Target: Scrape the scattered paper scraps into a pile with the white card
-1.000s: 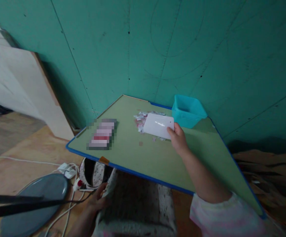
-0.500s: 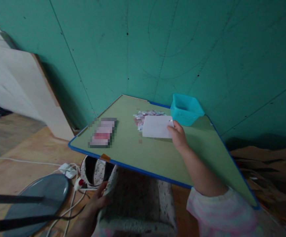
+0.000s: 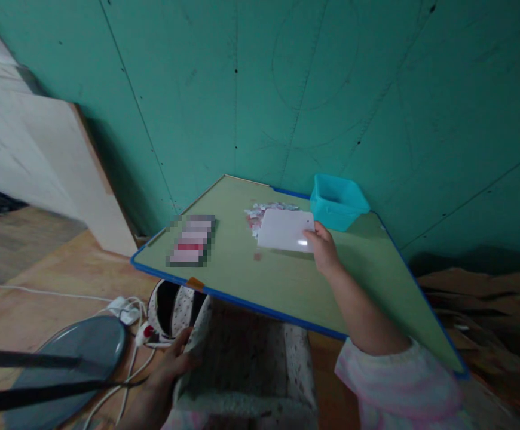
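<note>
My right hand point(image 3: 323, 245) pinches the right end of a flat white plastic scraper point(image 3: 282, 230) with a small hole near its corner. The scraper is over the green table top, and its left end covers part of a pile of small white and pinkish paper scraps point(image 3: 260, 210). Below the table's near edge, my left hand point(image 3: 177, 364) grips the left rim of a pale, dark-speckled bin point(image 3: 298, 364). The bin's dark inside faces up. Some of my left fingers are hidden at the rim.
A turquoise plastic basket point(image 3: 340, 206) stands at the table's back right. On the left of the blue-edged table point(image 3: 287, 292) lies a blurred-out phone-like object point(image 3: 192, 240). White cables, a power strip point(image 3: 123, 309), a polka-dot bag point(image 3: 179, 313) and a round grey base point(image 3: 80, 358) are on the floor.
The scraper has tilted slightly and now shows a bright glint near my thumb. Both hands keep their grips, and the whole view has shifted a little.
</note>
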Tool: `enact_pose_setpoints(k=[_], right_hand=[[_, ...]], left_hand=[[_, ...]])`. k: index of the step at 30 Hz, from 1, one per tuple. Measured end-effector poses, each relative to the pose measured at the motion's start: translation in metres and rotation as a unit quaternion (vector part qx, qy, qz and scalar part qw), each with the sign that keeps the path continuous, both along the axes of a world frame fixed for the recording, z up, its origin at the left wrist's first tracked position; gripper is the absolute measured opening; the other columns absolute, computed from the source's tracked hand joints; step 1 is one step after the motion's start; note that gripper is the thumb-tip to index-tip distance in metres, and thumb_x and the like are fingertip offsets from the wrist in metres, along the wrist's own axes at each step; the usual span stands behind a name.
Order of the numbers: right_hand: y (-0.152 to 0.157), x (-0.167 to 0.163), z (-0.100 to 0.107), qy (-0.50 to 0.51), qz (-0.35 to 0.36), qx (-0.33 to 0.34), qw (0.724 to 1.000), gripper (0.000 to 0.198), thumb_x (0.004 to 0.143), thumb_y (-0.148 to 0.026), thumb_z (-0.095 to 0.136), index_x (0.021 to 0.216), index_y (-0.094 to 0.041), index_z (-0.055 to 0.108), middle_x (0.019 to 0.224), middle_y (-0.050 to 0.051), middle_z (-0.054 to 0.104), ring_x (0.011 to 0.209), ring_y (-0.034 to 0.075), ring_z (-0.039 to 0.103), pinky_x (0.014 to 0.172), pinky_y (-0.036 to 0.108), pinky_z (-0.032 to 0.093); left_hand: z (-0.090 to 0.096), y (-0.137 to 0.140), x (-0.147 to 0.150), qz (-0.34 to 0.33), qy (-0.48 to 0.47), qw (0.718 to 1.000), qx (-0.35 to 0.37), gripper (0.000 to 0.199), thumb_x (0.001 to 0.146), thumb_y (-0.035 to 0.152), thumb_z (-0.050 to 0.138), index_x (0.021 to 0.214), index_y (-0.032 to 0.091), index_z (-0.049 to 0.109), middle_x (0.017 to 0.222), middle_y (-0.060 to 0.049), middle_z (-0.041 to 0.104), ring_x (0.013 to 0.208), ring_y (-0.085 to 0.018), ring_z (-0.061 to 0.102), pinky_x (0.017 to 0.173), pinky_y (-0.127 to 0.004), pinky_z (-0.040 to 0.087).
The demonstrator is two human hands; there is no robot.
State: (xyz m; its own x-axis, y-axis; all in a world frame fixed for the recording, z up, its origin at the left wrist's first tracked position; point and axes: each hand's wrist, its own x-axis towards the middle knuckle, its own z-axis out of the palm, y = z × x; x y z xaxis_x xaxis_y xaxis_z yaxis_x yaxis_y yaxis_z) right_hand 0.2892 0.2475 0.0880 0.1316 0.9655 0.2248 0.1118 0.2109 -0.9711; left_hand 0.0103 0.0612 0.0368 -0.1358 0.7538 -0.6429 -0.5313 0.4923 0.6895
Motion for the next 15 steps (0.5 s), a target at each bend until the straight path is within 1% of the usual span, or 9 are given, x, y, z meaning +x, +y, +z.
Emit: enact_pose_setpoints(k=[2,3,5,7,9,10,12,15], right_hand=[[0.002,0.002,-0.002,-0.016,-0.005,-0.01,1.0,0.024,0.066,-0.029,0.051,0.087,-0.019,0.053,0.085,0.001,0.062,0.077,0.015,0.054,0.071,0.028,0.043],[0.002,0.002,-0.003,-0.028,0.006,-0.026,0.999,0.026,0.066,-0.029,0.051,0.09,-0.019,0.052,0.088,0.001,0.062,0.079,0.016,0.055,0.071,0.029,0.043],[0.0,0.001,-0.003,-0.053,0.041,-0.068,0.995,0.031,0.064,-0.027,0.052,0.093,-0.018,0.052,0.089,0.002,0.062,0.079,0.016,0.055,0.07,0.029,0.044],[-0.005,-0.003,-0.002,-0.075,0.084,-0.109,0.988,0.034,0.06,-0.023,0.055,0.094,-0.018,0.053,0.085,0.003,0.063,0.072,0.016,0.056,0.065,0.029,0.045],[-0.012,-0.009,0.001,-0.081,0.131,-0.136,0.979,0.035,0.059,-0.021,0.057,0.093,-0.017,0.055,0.082,0.003,0.063,0.067,0.016,0.056,0.061,0.029,0.045],[-0.015,-0.012,0.003,-0.074,0.158,-0.145,0.974,0.035,0.058,-0.021,0.058,0.093,-0.018,0.055,0.084,0.002,0.063,0.069,0.015,0.057,0.063,0.029,0.045],[-0.018,-0.015,0.007,-0.041,0.188,-0.146,0.97,0.036,0.058,-0.021,0.058,0.094,-0.018,0.054,0.087,0.002,0.063,0.075,0.015,0.057,0.07,0.029,0.045],[-0.019,-0.016,0.009,-0.02,0.171,-0.135,0.976,0.034,0.057,-0.022,0.059,0.091,-0.017,0.053,0.084,0.001,0.063,0.077,0.015,0.056,0.072,0.029,0.044]], left_hand=[[0.0,-0.002,-0.001,0.012,-0.019,1.0,-0.007,0.049,0.035,0.011,0.067,0.08,0.023,0.053,0.051,0.006,0.066,0.049,-0.021,0.062,0.045,-0.029,0.048],[0.0,-0.003,-0.002,0.01,-0.03,0.999,-0.006,0.049,0.034,0.012,0.068,0.08,0.024,0.054,0.051,0.006,0.065,0.052,-0.022,0.063,0.045,-0.029,0.048],[0.0,-0.003,-0.003,-0.004,-0.036,0.999,-0.002,0.052,0.035,0.013,0.069,0.084,0.024,0.056,0.052,0.004,0.065,0.057,-0.025,0.064,0.047,-0.03,0.049],[-0.002,-0.003,-0.004,-0.007,-0.014,1.0,-0.012,0.057,0.036,0.014,0.069,0.091,0.024,0.056,0.053,0.003,0.065,0.062,-0.028,0.065,0.049,-0.032,0.05],[-0.005,-0.004,-0.006,-0.007,0.011,1.0,-0.018,0.064,0.037,0.014,0.069,0.098,0.023,0.055,0.054,0.002,0.066,0.065,-0.03,0.065,0.051,-0.034,0.051],[-0.006,-0.004,-0.007,-0.006,0.016,1.0,-0.017,0.066,0.037,0.014,0.07,0.1,0.023,0.055,0.054,0.002,0.066,0.066,-0.031,0.065,0.052,-0.035,0.051],[-0.009,-0.006,-0.008,-0.001,0.01,1.0,-0.011,0.066,0.037,0.016,0.07,0.101,0.023,0.054,0.058,0.001,0.067,0.071,-0.032,0.065,0.056,-0.036,0.052],[-0.009,-0.008,-0.008,0.008,-0.014,1.0,-0.012,0.068,0.04,0.019,0.07,0.105,0.023,0.053,0.063,-0.001,0.069,0.077,-0.033,0.064,0.06,-0.038,0.052]])
